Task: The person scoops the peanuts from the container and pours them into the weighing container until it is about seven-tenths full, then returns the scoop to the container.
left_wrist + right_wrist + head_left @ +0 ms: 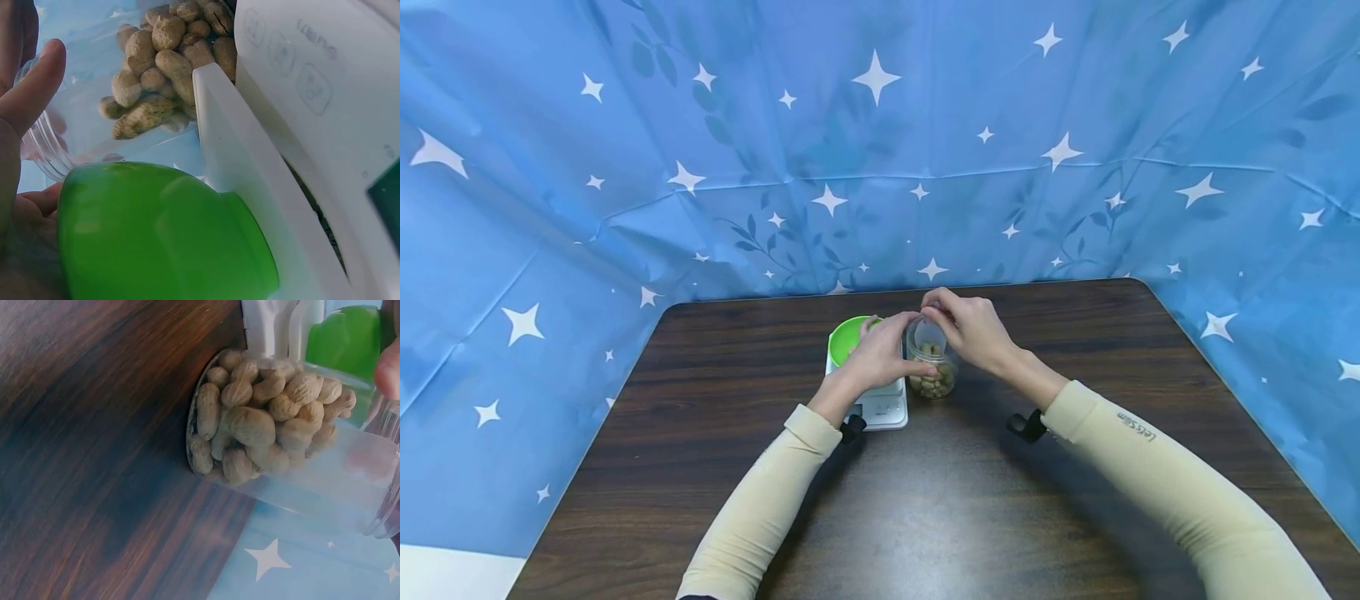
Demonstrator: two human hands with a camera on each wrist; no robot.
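Right now both hands are gathered on a clear plastic jar (931,360) part-filled with peanuts in their shells (262,415), which stands upright on the dark wood-grain table (970,508) just to the right of a small white kitchen scale (880,408). The left hand (880,354) curls round the jar's side, its thumb lying across the clear wall, and steadies it. The right hand (973,329) comes over the jar's mouth with its fingertips bunched at the rim; whether they pinch a peanut, a lid or only the rim cannot be told from these views. By the look of it, the step in hand is work at the jar's opening, either getting it open or taking nuts out. A next move would likely call for the left hand's firm hold on the jar while the right lifts clear of the rim, since the light jar could tip. A green bowl (847,337) sits on the scale's platform, just left of the jar. Behind the jar, a blue cloth printed with white stars and leaf sprigs (880,150) hangs past the table's far edge and wraps both sides.
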